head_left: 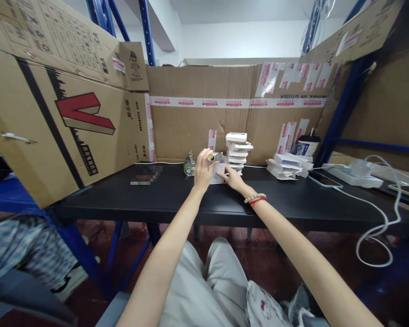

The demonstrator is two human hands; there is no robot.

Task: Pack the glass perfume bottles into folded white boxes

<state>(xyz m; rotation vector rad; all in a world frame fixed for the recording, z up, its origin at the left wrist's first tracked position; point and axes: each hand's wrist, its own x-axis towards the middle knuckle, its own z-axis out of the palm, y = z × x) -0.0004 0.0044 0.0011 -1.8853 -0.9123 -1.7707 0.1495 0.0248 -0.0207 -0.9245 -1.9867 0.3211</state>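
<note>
My left hand [202, 171] is closed around the left side of a small, pale, see-through box [218, 174] at the middle of the black table [157, 200]. A gold-coloured round piece [210, 157] shows by its thumb and fingers; what it belongs to is unclear. The fingers of my right hand [234, 179] press on the box's right side. Left of my hands stands a round clear glass bottle [190, 166] with a gold-coloured top and something green inside. Just behind the box and to its right rises an uneven stack of thin white boxes [237, 153].
More white boxes [286, 165] lie to the right, near a lidded cup [307, 145]. A phone [325, 179], a power strip [357, 175] and a looping white cable [388, 222] occupy the right side. Cardboard walls [197, 81] enclose the back and left. Another person's checked clothing [30, 250] shows at lower left.
</note>
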